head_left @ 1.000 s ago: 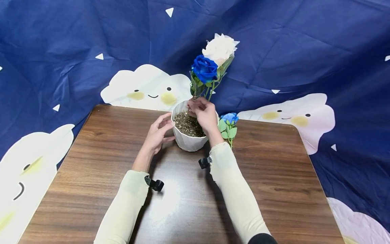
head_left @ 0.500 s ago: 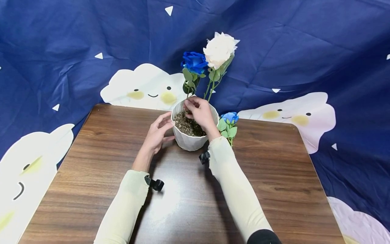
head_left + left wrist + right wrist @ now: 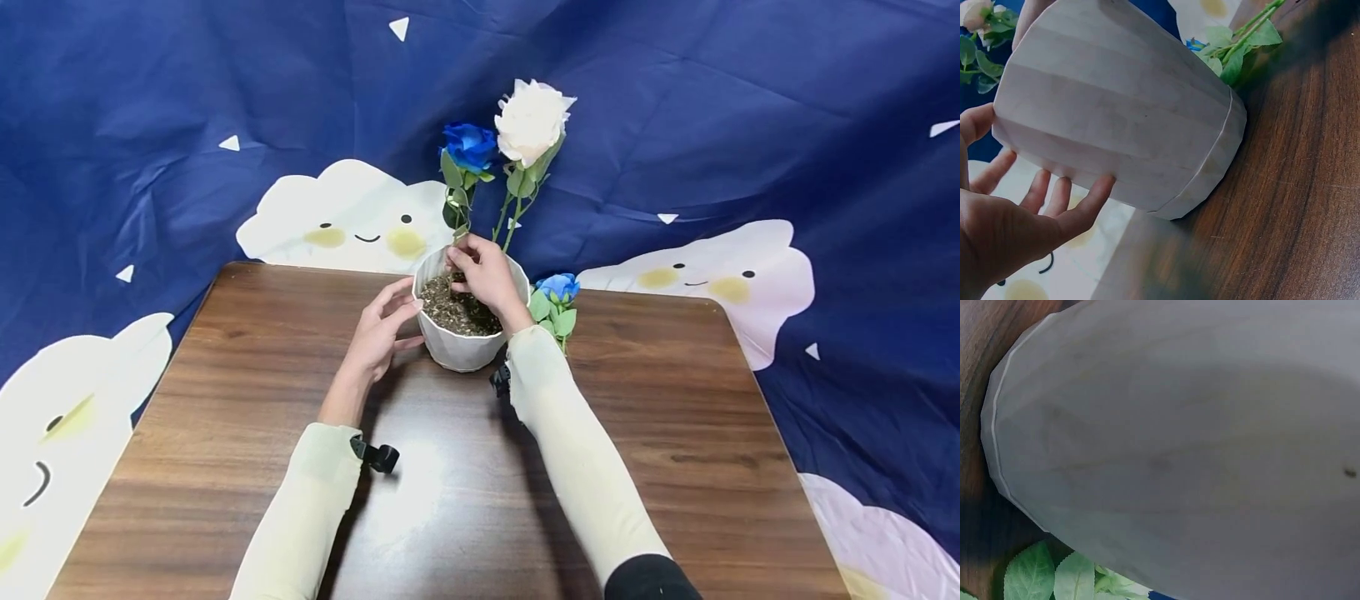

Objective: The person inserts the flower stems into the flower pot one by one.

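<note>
A white faceted flowerpot with dark soil stands near the table's back edge. My right hand pinches the stem of a blue rose low down, over the soil at the back left of the pot. My left hand rests against the pot's left side, thumb at the rim, fingers spread along the wall, as the left wrist view shows. A white rose rises at the pot's back right; its stem ends are hidden. The pot wall fills the right wrist view and hides the right fingers.
A lighter blue rose with green leaves lies on the wooden table, right behind the pot's right side. Behind the table hangs a dark blue cloth with smiling clouds.
My right hand has moved left with the blue rose, whose bloom now stands apart from the white rose instead of overlapping it. The left hand stays at the pot; the view has shifted slightly.
</note>
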A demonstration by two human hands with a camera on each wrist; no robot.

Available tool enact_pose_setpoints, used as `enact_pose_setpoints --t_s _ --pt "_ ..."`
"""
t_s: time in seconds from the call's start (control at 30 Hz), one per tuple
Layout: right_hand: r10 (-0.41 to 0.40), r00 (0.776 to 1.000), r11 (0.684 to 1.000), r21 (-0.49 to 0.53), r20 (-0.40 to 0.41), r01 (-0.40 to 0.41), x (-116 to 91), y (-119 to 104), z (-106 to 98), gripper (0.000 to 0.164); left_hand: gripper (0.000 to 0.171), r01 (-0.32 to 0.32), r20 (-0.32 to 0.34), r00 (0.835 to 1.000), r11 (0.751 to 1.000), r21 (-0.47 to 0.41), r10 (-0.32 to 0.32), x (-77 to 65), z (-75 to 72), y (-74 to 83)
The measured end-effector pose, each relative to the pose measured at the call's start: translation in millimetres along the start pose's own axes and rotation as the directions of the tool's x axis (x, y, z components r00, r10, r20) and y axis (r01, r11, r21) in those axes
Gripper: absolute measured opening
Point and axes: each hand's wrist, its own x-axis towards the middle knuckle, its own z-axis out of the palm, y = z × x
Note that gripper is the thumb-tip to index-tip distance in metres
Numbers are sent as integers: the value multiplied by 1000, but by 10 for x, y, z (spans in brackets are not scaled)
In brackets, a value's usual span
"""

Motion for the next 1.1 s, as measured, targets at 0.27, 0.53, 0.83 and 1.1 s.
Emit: enact_pose_setpoints --t_s 0.27,0.53,0.83,1.1 --pt "-49 999 992 -120 -19 47 -13 7 8 17 53 -7 12 1000 1000 0 7 -12 4 2" --pt "-108 992 869 -490 -58 66 -149 -47 -94 21 52 0 4 1000 1000 -6 0 -22 7 -6" --pt "-160 981 958 -256 -113 127 -423 -186 -411 19 51 -2 -6 1000 1000 -14 2 -19 14 11" --pt "-114 975 986 98 -191 135 -629 -132 -713 23 51 -5 -11 1000 1000 -9 5 -18 2 5"
